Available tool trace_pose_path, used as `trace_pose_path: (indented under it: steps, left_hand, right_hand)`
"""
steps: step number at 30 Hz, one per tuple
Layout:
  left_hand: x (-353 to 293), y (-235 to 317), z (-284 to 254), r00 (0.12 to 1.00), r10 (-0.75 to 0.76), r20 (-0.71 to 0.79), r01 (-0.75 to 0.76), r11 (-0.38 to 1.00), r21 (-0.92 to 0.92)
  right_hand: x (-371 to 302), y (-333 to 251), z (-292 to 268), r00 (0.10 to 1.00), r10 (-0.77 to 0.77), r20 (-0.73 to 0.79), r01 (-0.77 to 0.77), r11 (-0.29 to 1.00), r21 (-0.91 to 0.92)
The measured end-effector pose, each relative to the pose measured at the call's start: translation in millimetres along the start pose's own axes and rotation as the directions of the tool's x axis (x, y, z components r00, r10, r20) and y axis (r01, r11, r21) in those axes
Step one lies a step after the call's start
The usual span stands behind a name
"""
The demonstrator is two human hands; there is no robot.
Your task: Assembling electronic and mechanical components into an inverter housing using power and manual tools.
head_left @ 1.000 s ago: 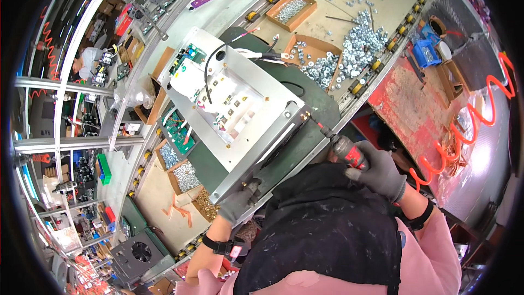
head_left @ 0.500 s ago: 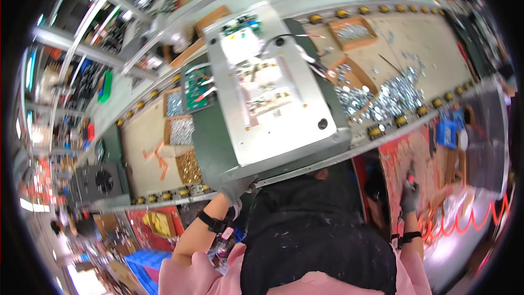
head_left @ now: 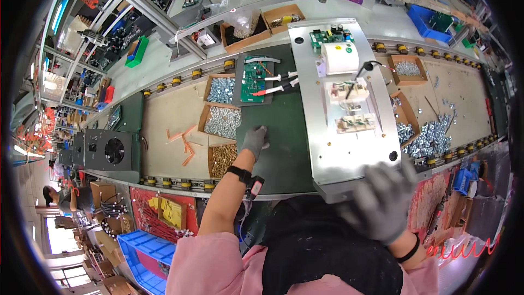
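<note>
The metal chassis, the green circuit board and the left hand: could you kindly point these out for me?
Metal chassis (head_left: 335,158): head view, on its bare top plate.
Green circuit board (head_left: 251,80): head view, near the middle of its face.
Left hand (head_left: 254,140): head view, on the back of the grey glove.

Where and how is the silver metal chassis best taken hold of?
Probably by both long sides at the near end, left hand from the left, right hand from the right. The silver metal chassis lies broad and flat, mostly bare there; a circuit board and white rounded part stand toward its far end, and cables reach its left side farther back.
</note>
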State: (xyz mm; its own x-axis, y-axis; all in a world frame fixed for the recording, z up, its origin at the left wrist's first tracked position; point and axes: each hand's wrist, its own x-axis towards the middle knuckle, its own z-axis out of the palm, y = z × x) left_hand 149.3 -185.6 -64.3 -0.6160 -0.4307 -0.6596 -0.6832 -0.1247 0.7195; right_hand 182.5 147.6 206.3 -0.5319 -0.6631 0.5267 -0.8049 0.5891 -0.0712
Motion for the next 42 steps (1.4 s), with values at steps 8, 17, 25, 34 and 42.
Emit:
trace_pose_path:
  steps: [8,17,25,34,42]
  left_hand:
    - [88.6,43.0,-17.4,0.990,-0.131,-0.059,0.048,0.689,-0.723]
    - [112.3,57.0,-15.9,0.975,-0.168,-0.144,0.088,0.891,-0.445]
    - [63.3,98.7,56.7,0.732,0.506,-0.456,-0.288,0.837,0.466]
    - [15.2,122.3,248.0,0.721,0.642,0.258,-0.567,0.334,0.753]
    - [-27.2,58.6,293.8,0.921,0.030,0.388,-0.309,0.660,0.685]
  right_hand:
    - [-13.3,-17.6,10.3,0.988,-0.011,0.155,0.010,1.000,0.004]
    - [-107.2,53.3,-17.1,0.600,0.688,-0.409,-0.781,0.615,-0.109]
    - [-138.3,138.1,-56.2,0.369,0.907,-0.203,-0.780,0.421,0.464]
    - [-184.3,307.5,-105.0,0.513,0.856,-0.067,-0.715,0.469,0.518]
    - [-157.8,460.3,-119.5,0.660,0.750,0.048,-0.686,0.574,0.447]
